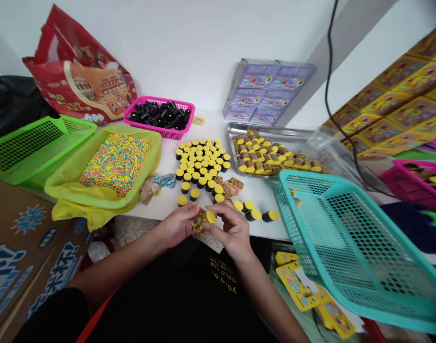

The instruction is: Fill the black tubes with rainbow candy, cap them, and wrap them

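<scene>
Yellow-capped container (210,216), partly behind right hand (234,231), its printed wrapper (197,224) illegible.

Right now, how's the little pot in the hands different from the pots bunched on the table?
The held pot is up between the left hand and right hand; the bunched pots rest on the table. The held pot is tilted, while the bunched pots stand upright. A printed yellow label shows at the held pot; the bunched pots' sides look black. Both have yellow tops.
</scene>
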{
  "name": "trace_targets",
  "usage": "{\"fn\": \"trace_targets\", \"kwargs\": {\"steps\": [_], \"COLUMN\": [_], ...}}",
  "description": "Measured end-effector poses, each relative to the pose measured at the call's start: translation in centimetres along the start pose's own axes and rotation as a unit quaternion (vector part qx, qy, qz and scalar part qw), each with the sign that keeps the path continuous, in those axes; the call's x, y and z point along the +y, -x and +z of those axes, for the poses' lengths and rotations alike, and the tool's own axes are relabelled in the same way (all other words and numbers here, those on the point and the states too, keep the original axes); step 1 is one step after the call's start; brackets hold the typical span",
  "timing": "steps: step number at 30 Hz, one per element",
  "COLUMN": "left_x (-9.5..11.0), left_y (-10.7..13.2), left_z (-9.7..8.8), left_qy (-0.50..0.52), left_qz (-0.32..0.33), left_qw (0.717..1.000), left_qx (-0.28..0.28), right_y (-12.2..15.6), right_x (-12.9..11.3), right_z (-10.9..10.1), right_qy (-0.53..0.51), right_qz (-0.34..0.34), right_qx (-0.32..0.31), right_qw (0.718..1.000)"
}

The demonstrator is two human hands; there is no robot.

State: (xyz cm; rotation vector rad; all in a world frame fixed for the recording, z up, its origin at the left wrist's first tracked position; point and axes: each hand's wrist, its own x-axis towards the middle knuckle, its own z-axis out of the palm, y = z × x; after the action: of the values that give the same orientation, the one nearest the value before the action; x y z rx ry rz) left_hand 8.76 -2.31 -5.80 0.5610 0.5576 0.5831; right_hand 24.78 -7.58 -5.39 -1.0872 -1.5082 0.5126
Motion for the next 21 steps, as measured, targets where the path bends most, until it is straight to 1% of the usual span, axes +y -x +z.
{"fn": "trace_targets", "kwargs": {"steps": [2, 3, 5, 7, 10, 12, 14, 17, 19, 21], "left_x": [0.2, 0.3, 0.8, 1.3, 1.6, 1.5, 1.2, 0.8, 0.7, 0.8], "left_y": [-0.2, -0.3, -0.4, -0.6, -1.0, -1.3, -1.6, -2.0, -2.1, -2.0], "left_z": [0.2, 0.4, 0.8, 1.2, 1.7, 1.9, 2.0, 2.1, 2.1, 2.1], "left_qy": [0.013, 0.019, 0.024, 0.021, 0.019, 0.032, 0.053, 0.084, 0.087, 0.074], "left_qz": [-0.016, -0.014, 0.005, 0.022, 0.035, 0.029, 0.013, 0.002, -0.002, -0.007], "left_qw": [1.000, 1.000, 1.000, 0.999, 0.999, 0.999, 0.998, 0.995, 0.993, 0.995], "left_qx": [-0.001, 0.003, 0.013, 0.018, 0.010, 0.010, 0.023, 0.061, 0.076, 0.073], "right_y": [0.1, 0.1, 0.2, 0.2, 0.3, 0.4, 0.5, 0.7, 0.8, 0.8], "right_x": [-0.3, -0.5, -0.7, -0.8, -0.4, -0.1, 0.2, 0.4, 0.5, 0.6], "right_z": [0.1, 0.1, 0.1, 0.0, -0.1, -0.1, -0.1, -0.2, -0.3, -0.4], "right_qy": [0.076, 0.103, 0.129, 0.126, 0.123, 0.145, 0.181, 0.214, 0.198, 0.174], "right_qz": [-0.066, -0.096, -0.123, -0.111, -0.094, -0.117, -0.149, -0.186, -0.166, -0.125], "right_qx": [0.048, 0.064, 0.078, 0.067, 0.050, 0.066, 0.081, 0.063, 0.055, 0.068], "right_qw": [0.994, 0.988, 0.981, 0.984, 0.987, 0.980, 0.969, 0.957, 0.965, 0.974]}}
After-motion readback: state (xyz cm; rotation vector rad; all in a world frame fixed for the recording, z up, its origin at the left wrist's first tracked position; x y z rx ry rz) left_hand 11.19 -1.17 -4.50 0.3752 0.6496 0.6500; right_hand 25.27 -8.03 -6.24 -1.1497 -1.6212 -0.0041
